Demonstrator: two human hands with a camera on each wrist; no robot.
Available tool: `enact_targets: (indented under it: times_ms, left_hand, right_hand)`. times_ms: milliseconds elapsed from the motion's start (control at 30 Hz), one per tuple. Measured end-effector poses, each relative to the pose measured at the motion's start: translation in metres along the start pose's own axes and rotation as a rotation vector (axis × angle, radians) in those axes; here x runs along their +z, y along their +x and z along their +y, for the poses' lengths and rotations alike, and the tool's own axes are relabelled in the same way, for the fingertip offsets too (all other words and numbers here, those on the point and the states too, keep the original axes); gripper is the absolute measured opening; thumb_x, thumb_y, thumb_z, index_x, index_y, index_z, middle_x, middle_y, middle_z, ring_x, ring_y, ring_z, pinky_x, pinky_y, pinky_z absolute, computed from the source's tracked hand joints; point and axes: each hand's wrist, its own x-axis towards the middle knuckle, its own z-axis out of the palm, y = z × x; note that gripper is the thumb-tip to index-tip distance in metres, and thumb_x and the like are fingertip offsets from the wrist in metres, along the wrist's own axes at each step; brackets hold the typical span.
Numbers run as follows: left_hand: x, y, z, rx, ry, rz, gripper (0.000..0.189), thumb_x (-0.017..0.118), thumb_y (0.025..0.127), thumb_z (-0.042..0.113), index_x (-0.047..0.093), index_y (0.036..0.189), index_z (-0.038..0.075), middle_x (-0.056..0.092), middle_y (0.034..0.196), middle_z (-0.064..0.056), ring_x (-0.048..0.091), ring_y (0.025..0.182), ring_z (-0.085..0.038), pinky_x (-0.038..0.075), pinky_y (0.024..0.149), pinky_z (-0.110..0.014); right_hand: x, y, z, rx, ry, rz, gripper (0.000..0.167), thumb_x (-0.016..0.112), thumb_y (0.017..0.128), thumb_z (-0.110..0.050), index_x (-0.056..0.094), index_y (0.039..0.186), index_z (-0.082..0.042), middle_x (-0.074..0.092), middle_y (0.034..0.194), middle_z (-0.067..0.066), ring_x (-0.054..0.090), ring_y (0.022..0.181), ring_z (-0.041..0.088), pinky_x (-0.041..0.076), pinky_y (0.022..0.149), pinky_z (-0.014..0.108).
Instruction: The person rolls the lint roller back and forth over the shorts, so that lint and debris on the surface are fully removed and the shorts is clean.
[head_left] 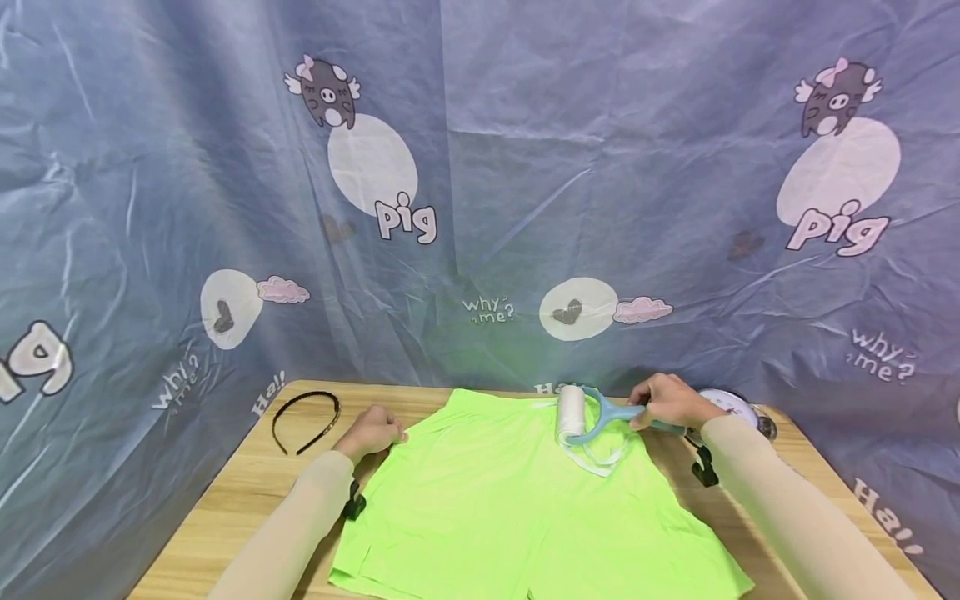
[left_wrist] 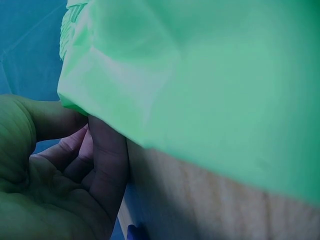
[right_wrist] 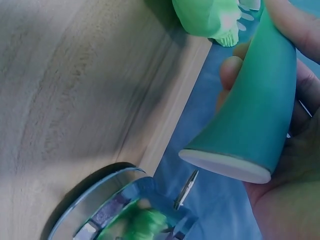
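Note:
Bright green shorts [head_left: 480, 492] lie spread on the wooden table, their waistband at the far edge. My left hand [head_left: 372, 432] pinches the left side edge of the shorts between thumb and index finger; the left wrist view shows the gripped cloth [left_wrist: 150, 90] close up. With my right hand [head_left: 667, 402] I grip the blue handle of a lint roller [head_left: 611, 412]. Its white roll [head_left: 572, 412] rests against the upper right of the shorts, beside the white drawstring [head_left: 596, 462]. In the right wrist view the handle [right_wrist: 255, 105] flares toward its end, fingers curled round it.
A black headband [head_left: 306, 393] lies on the table at the far left. Behind my right wrist stands a round clock-like object [head_left: 727, 406], with a small dark item [head_left: 767, 423] at its right. A printed blue-grey curtain [head_left: 495, 208] hangs right behind the table [head_left: 217, 500].

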Motion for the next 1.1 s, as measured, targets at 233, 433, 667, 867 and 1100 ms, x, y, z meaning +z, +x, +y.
enact_targets:
  times_ms: [233,433,667,867,1100]
  left_hand:
    - [0.001,-0.001,0.002,-0.007,0.0,0.005,0.049,0.067,0.094,0.01,0.038,0.055,0.017,0.029,0.053,0.004,0.025,0.045,-0.012,0.034,0.049,-0.027]
    - [0.001,-0.002,0.003,0.004,-0.003,0.015,0.046,0.067,0.094,0.009,0.04,0.057,0.017,0.041,0.058,0.002,0.027,0.046,-0.011,0.034,0.049,-0.026]
    - [0.001,-0.002,0.002,-0.006,-0.001,0.015,0.047,0.067,0.093,0.009,0.04,0.056,0.017,0.032,0.053,0.004,0.026,0.045,-0.011,0.033,0.048,-0.026]
    - [0.001,-0.001,0.001,0.001,-0.001,0.012,0.047,0.066,0.093,0.008,0.039,0.055,0.017,0.035,0.055,0.003,0.025,0.046,-0.012,0.033,0.049,-0.026]
    - [0.001,0.0,0.001,0.005,0.004,0.015,0.05,0.067,0.093,0.009,0.037,0.055,0.017,0.025,0.053,0.005,0.021,0.047,-0.012,0.033,0.051,-0.026]
  right_hand:
    - [-0.005,-0.004,0.005,0.011,-0.006,-0.008,0.02,0.088,0.066,-0.031,0.078,0.082,-0.023,0.072,0.074,-0.011,0.056,0.072,0.009,0.045,0.072,0.028]
    - [-0.009,-0.008,0.01,0.013,0.001,-0.026,0.019,0.087,0.067,-0.032,0.078,0.082,-0.024,0.072,0.075,-0.011,0.054,0.071,0.01,0.042,0.071,0.027]
    - [-0.013,-0.014,0.013,0.028,0.02,-0.05,0.019,0.086,0.068,-0.029,0.078,0.083,-0.021,0.072,0.075,-0.009,0.051,0.069,0.011,0.04,0.069,0.026]
    - [-0.017,-0.018,0.015,0.036,0.019,-0.065,0.019,0.086,0.07,-0.029,0.079,0.085,-0.019,0.072,0.075,-0.008,0.05,0.069,0.011,0.039,0.068,0.026]
    - [-0.02,-0.02,0.018,0.049,-0.002,-0.071,0.019,0.085,0.069,-0.029,0.079,0.084,-0.021,0.071,0.075,-0.01,0.05,0.069,0.009,0.039,0.068,0.024]
